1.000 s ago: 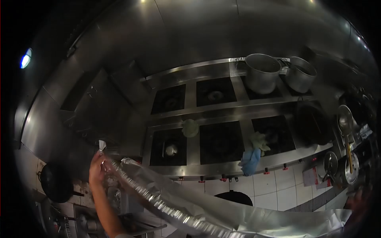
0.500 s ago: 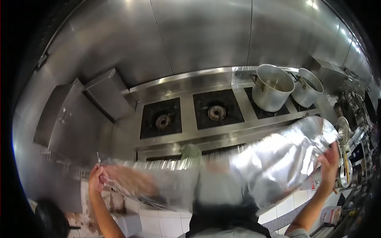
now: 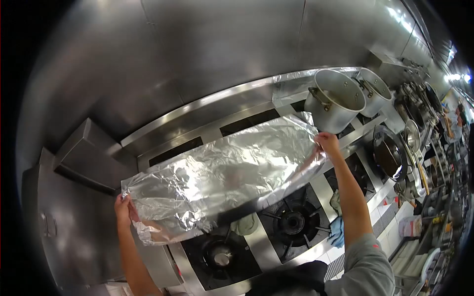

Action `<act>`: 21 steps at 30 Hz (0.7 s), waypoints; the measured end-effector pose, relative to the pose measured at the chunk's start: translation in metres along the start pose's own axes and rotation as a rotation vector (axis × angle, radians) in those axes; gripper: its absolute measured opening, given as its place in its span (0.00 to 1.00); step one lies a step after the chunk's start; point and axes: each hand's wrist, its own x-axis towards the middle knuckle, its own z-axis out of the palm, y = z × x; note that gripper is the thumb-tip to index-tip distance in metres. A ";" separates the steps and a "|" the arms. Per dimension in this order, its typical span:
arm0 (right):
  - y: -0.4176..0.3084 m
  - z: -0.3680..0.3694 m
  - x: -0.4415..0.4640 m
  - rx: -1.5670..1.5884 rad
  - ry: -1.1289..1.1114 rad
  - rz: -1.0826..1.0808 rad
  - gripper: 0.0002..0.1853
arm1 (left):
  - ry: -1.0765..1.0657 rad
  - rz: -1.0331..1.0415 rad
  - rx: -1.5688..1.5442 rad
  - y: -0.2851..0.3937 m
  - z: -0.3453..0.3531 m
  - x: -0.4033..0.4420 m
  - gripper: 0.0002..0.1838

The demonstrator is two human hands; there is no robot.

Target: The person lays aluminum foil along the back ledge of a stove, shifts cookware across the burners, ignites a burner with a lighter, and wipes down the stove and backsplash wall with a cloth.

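Note:
A long, crinkled sheet of aluminium foil [image 3: 232, 163] stretches between my hands above the stove [image 3: 256, 241]. My left hand [image 3: 124, 209] pinches its left end, and my right hand [image 3: 327, 144] grips the right end near the corner. The foil covers most of the back burners. In front of it, two burners show: one at the front left [image 3: 222, 256] and another front burner [image 3: 292, 223] to its right. A greenish cloth [image 3: 244, 224] lies by the foil's lower edge, partly under it.
Two large metal pots, a nearer pot [image 3: 340, 96] and a farther pot [image 3: 375, 91], stand at the back right. A dark wok [image 3: 387, 153] sits right of my right arm, near a strainer [image 3: 412, 135]. A blue cloth [image 3: 336, 232] hangs at the front edge. Another person [image 3: 454, 123] is far right.
The foil has moved from close to my body forward over the stove, and both hands went with it. My view has shifted, so the front burners and wok now show.

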 end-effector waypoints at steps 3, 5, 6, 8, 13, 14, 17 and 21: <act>-0.005 0.027 0.019 -0.177 0.100 -0.045 0.12 | 0.078 0.106 0.059 -0.020 0.017 0.039 0.05; 0.004 0.048 0.034 -0.288 0.194 -0.068 0.13 | 0.264 0.089 0.210 -0.004 0.049 0.038 0.07; -0.002 0.058 0.037 -0.408 0.272 -0.101 0.13 | 0.256 0.097 0.211 -0.010 0.050 0.052 0.07; -0.008 0.072 0.043 -0.411 0.267 -0.003 0.13 | 0.271 0.167 0.293 -0.044 0.045 0.082 0.09; 0.007 0.093 0.061 -0.388 0.236 -0.004 0.13 | 0.332 0.215 0.377 -0.074 0.051 0.098 0.10; 0.008 0.094 0.060 -0.414 0.258 -0.008 0.14 | 0.387 0.342 0.364 -0.100 0.041 0.113 0.14; 0.017 0.088 0.060 -0.377 0.227 -0.009 0.16 | 0.377 0.371 0.270 -0.126 0.019 0.091 0.22; 0.018 0.067 0.050 -0.184 0.136 0.035 0.20 | 0.383 0.392 0.417 -0.135 0.015 0.018 0.26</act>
